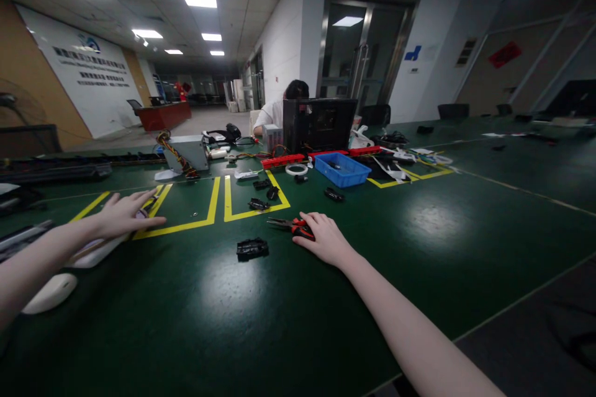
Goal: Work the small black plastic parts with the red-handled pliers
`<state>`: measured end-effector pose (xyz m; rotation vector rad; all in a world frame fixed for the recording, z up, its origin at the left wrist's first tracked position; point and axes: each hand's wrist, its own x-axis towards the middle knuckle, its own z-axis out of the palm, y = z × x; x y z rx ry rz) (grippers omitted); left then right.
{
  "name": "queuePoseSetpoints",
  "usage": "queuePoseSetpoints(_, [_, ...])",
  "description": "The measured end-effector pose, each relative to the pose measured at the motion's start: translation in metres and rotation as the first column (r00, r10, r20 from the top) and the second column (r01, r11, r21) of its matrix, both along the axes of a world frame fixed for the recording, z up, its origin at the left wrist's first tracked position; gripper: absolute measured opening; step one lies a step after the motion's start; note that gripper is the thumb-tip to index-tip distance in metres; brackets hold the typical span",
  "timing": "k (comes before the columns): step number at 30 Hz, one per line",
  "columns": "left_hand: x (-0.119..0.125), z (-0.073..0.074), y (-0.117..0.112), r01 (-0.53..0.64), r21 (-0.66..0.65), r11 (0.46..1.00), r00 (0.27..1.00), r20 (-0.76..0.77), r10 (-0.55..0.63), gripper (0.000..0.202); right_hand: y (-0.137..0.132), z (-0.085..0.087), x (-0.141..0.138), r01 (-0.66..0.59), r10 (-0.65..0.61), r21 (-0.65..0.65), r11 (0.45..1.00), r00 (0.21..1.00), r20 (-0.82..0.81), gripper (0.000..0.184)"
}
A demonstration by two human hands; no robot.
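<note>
My right hand (326, 237) is closed around the red-and-black handles of needle-nose pliers (302, 229), whose jaws point left, low over the green table. To the left of the jaws a black plastic part (252, 249) lies on the table. My left hand (121, 216) reaches out over the yellow-taped area, palm down with fingers spread. Partly hidden beneath its fingers is a small purple and dark item (141, 214) that I cannot make out. Between my hands, small black parts (259, 204) lie within a yellow tape outline (228, 198).
A blue tray (343, 170) stands beyond my right hand, near another black part (334, 194) and a white ring (297, 169). Behind are a black computer case (321, 127), a power supply (189, 152) with cables, and a seated person (274, 115). A white mouse (51, 293) lies at left.
</note>
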<state>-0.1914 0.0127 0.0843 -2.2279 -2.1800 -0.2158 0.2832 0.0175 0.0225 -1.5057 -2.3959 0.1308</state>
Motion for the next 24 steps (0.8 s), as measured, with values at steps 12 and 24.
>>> queuePoseSetpoints(12, [0.177,-0.056,-0.031,0.626,0.121,0.771,0.652,0.461,-0.602,0.056,-0.004,0.010,-0.003,0.014,-0.017,0.069,0.998,0.999,0.050,0.053])
queuePoseSetpoints(24, [0.170,-0.057,-0.031,0.613,0.196,0.766,0.625,0.473,-0.621,0.026,-0.006,0.011,0.001,0.060,-0.066,0.166,0.984,0.997,0.029,0.043])
